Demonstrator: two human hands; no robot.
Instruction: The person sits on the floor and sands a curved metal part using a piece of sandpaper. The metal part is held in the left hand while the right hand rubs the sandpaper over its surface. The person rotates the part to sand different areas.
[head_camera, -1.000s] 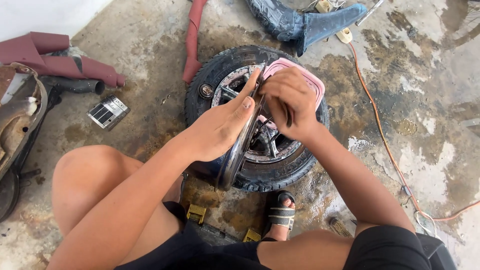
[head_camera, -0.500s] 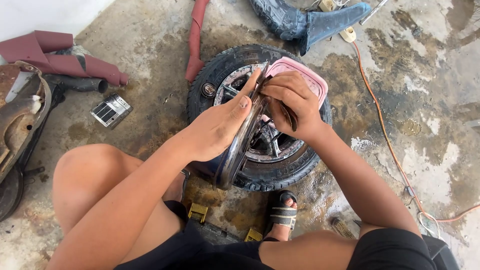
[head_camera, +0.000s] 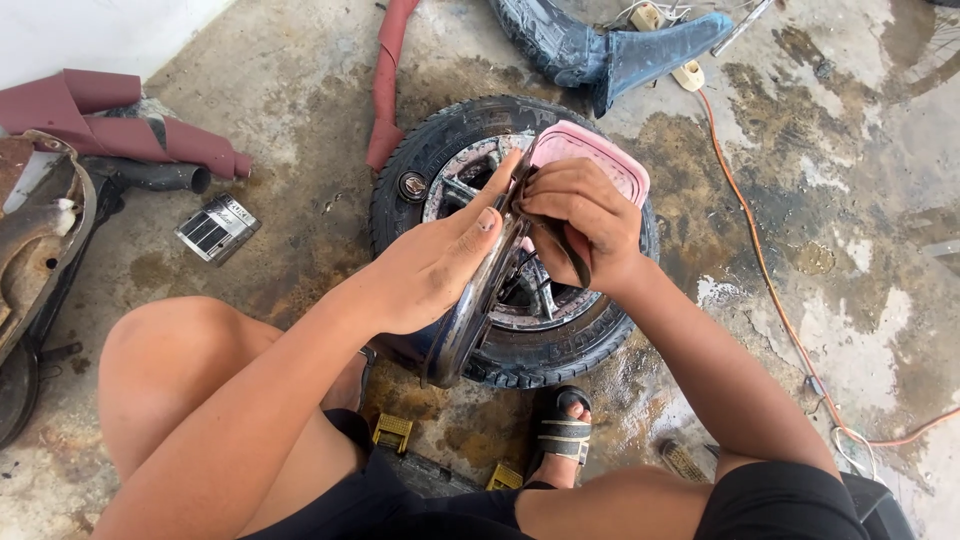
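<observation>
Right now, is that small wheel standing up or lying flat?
Lying flat. The tyre rests on its side on the concrete floor, hub facing up, under both hands.

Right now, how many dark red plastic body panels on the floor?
2. One dark red plastic panel lies top left by the wall; a second, narrow dark red strip runs from the top edge to the black rubber tyre. Others may be hidden.

Bare concrete floor (head_camera: 300, 150) lies open to my left, up to a small metal plate (head_camera: 217, 228). Ahead, the tyre (head_camera: 440, 150) blocks me; an orange cable (head_camera: 760, 260) crosses the right.
</observation>
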